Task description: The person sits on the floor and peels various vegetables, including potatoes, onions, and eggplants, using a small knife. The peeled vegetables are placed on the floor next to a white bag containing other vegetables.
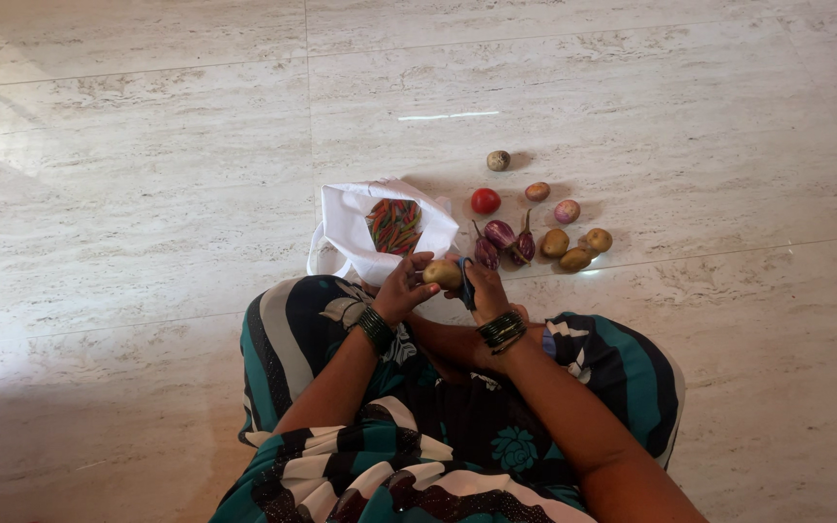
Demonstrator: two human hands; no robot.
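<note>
As I sit cross-legged on the pale marble floor (128, 194), my left hand (401, 289) curls its fingers around one smooth tan potato (443, 274), pinching it from the left. Against its right side my right hand (484, 291) closes on a small blue-handled tool (465, 281); I cannot tell its blade. Behind my left hand lies one white cloth bag (351, 228), crumpled and open, full of thin red and green chillies (394, 225). Rightward on the floor sit one round red tomato (484, 200), three glossy purple brinjals (501, 233), three more tan potatoes (575, 258), two pinkish round onions (566, 210) and, farthest out, one mottled round vegetable (498, 160). One set of dark bangles rings each wrist.
</note>
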